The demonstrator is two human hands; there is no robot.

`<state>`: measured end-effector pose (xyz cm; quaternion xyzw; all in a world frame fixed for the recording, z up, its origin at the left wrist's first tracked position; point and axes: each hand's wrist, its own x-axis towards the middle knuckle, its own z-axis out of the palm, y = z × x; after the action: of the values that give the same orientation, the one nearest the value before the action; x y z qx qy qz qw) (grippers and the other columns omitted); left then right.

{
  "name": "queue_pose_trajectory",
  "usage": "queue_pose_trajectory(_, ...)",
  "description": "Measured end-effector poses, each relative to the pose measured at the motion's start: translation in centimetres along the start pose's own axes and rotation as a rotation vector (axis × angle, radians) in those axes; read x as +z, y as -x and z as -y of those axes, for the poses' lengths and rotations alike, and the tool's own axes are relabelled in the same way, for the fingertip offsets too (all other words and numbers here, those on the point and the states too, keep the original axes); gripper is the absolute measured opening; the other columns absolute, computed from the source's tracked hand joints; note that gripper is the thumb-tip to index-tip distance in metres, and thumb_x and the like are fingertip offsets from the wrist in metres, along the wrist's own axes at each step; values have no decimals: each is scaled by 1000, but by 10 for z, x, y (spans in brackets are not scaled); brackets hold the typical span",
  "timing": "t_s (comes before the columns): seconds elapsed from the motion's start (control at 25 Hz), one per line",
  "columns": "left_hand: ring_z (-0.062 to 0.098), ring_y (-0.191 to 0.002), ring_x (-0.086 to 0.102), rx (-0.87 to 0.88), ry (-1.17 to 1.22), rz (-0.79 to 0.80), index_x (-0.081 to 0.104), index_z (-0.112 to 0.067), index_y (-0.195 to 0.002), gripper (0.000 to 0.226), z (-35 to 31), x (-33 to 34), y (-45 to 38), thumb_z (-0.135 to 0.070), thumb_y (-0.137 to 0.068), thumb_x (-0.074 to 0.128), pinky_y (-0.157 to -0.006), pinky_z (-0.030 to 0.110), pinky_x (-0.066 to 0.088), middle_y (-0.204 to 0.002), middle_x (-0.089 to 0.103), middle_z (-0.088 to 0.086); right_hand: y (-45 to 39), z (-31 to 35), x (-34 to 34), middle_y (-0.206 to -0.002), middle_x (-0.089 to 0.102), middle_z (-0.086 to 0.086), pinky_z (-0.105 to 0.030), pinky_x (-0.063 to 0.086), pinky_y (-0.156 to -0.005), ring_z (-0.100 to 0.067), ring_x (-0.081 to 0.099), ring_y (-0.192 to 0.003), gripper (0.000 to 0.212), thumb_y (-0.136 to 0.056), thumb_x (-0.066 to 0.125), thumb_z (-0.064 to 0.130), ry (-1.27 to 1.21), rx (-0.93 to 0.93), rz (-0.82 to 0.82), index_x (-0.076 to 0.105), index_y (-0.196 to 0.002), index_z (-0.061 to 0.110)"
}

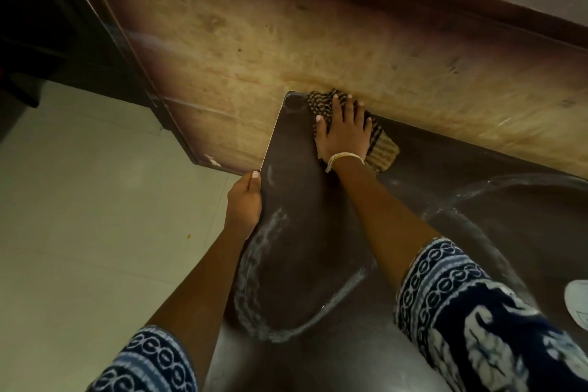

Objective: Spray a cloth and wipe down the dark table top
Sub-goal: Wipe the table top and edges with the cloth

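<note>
The dark table top (305,232) fills the lower middle, marked with whitish curved wipe streaks. A striped tan-and-black cloth (383,149) lies at its far left corner, against the wooden panel behind. My right hand (345,130) presses flat on the cloth, fingers spread, a pale thread band at the wrist. My left hand (243,204) grips the table's left edge, thumb on top and fingers hidden under the edge. No spray bottle is in view.
A worn light-brown wooden panel (286,51) stands right behind the table. Pale floor tiles (79,216) lie to the left. A white object (577,302) shows partly at the right edge of the table.
</note>
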<state>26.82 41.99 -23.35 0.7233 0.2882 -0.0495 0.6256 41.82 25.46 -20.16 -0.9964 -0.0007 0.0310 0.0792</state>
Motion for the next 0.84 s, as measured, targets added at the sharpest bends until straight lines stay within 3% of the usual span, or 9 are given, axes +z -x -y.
queue_pose_trajectory(0.16,26,-100,62,23,18,-5,66,-5,-108,36,-5,-4,2,-26,-104,38,-93,38,50,-104,68,9,86,30,12,-163,16,-4,-51,14,-120,-29,11,-150,61,-100,24,51,65,-444,69,18,-155,27)
queue_pose_trajectory(0.28,24,-103,61,-45,53,15,67,-10,-110,31,-9,-5,6,-24,-102,40,-90,33,47,-105,66,4,119,10,10,-163,16,0,-47,12,-120,-24,12,-150,59,-99,27,51,81,-719,135,21,-154,33)
queue_pose_trajectory(0.36,22,-101,63,-108,93,72,68,-10,-107,37,-12,-6,10,-32,-103,39,-88,30,48,-103,68,5,85,-18,1,-164,13,1,-51,14,-119,-26,10,-151,57,-98,29,54,79,-596,92,22,-153,38)
queue_pose_trajectory(0.52,19,-101,67,-207,158,215,67,-16,-116,40,-3,-24,29,-40,-103,38,-91,32,51,-111,71,5,36,-79,-16,-165,6,2,-60,4,-118,-32,2,-151,54,-97,24,61,14,29,49,17,-150,49)
queue_pose_trajectory(0.6,19,-105,68,-234,227,298,67,-20,-118,38,8,-36,40,-39,-103,38,-92,33,51,-114,72,4,48,-67,-14,-165,4,1,-59,2,-118,-33,-1,-150,54,-98,19,60,-3,82,57,13,-151,48)
queue_pose_trajectory(0.72,17,-109,66,-231,265,319,68,-25,-116,34,18,-48,50,-37,-103,39,-98,36,49,-114,72,0,107,-19,-4,-164,11,-1,-59,9,-118,-35,7,-150,54,-99,22,55,61,-255,59,18,-152,44)
queue_pose_trajectory(0.84,16,-104,66,-232,243,230,66,-21,-118,34,17,-48,66,-33,-104,38,-90,31,51,-115,70,3,211,1,9,-163,17,-1,-59,12,-117,-33,13,-149,54,-99,25,56,125,-718,140,21,-151,42)
